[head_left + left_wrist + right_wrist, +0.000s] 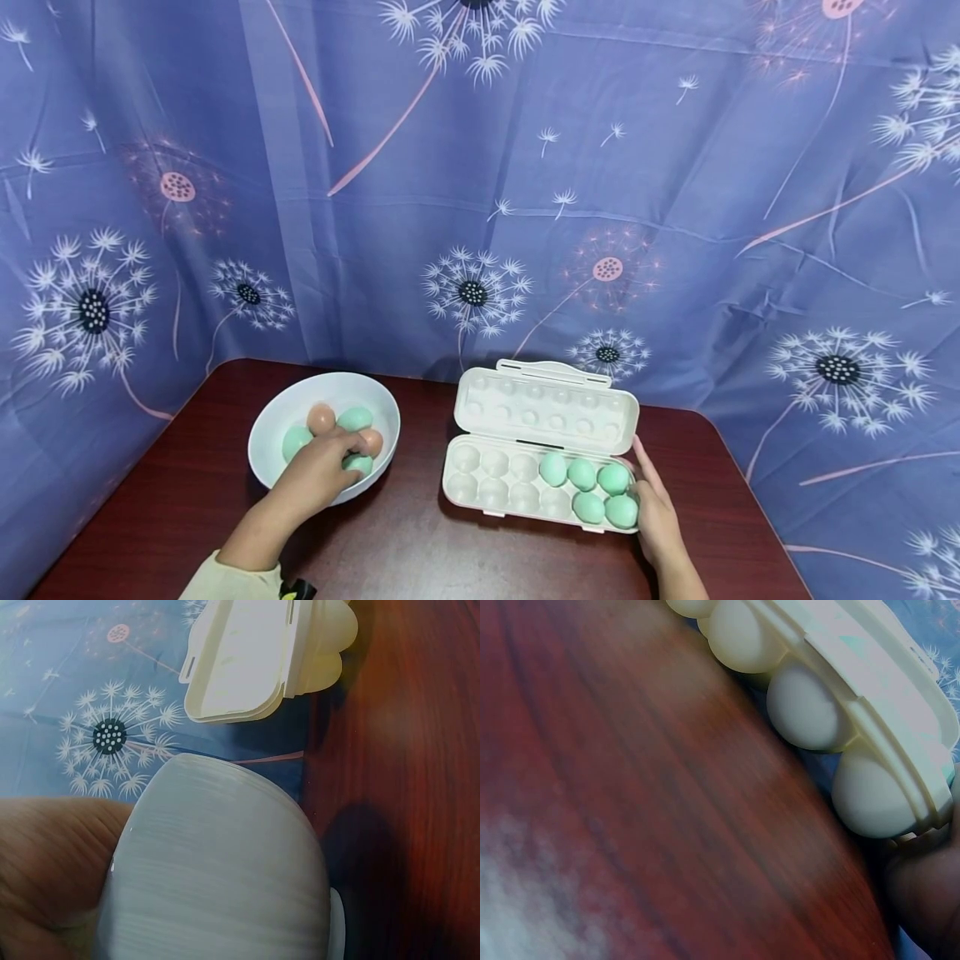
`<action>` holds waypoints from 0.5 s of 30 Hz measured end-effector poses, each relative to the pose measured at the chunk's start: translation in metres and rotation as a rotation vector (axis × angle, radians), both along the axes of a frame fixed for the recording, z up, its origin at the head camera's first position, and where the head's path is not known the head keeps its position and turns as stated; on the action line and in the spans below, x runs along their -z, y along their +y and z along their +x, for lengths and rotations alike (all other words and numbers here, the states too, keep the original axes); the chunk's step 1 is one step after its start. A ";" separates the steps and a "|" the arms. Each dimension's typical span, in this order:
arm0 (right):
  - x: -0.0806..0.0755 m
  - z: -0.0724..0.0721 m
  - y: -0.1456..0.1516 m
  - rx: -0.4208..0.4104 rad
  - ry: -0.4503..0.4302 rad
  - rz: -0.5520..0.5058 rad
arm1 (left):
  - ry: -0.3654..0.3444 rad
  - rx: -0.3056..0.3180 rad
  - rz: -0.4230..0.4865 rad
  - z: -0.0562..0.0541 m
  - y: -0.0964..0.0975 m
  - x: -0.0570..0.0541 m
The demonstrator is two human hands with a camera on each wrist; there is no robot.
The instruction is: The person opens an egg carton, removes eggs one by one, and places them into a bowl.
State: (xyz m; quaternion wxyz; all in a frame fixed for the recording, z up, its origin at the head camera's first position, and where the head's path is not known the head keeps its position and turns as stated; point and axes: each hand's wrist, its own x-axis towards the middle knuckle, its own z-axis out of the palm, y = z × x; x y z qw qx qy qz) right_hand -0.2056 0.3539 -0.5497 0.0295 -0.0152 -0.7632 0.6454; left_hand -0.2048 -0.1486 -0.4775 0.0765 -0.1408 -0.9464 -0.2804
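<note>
At the left of the head view, a white bowl holds several green and brown eggs. My left hand reaches over its near rim, with thumb and fingers around a green egg. Close to those fingers are a brown egg and another green egg. An open white egg carton lies to the right, with several green eggs in its right-hand cups. My right hand grips the carton's right end. The left wrist view shows mostly the bowl's outside, which hides the left fingertips.
The carton's lid leans back toward a blue dandelion-print curtain behind the table. Dark red wood forms the tabletop. In the right wrist view, the carton's rounded cups stand along its near side.
</note>
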 end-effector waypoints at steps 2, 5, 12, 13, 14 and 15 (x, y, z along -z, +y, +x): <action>0.000 0.000 0.000 -0.001 -0.001 0.000 | 0.000 -0.004 -0.001 0.000 0.000 0.001; -0.001 0.000 0.000 0.000 -0.004 0.000 | -0.011 -0.010 -0.004 0.001 0.001 0.001; 0.000 -0.001 0.000 -0.002 -0.015 0.000 | -0.024 -0.019 -0.009 0.001 0.001 0.001; 0.000 -0.001 0.000 -0.003 -0.013 0.000 | -0.022 -0.018 -0.009 0.001 0.001 0.001; 0.000 -0.001 0.000 -0.003 -0.011 -0.001 | -0.020 -0.017 -0.010 0.001 0.001 0.001; 0.000 -0.001 0.000 -0.004 -0.009 -0.001 | -0.017 -0.015 -0.009 0.001 0.001 0.001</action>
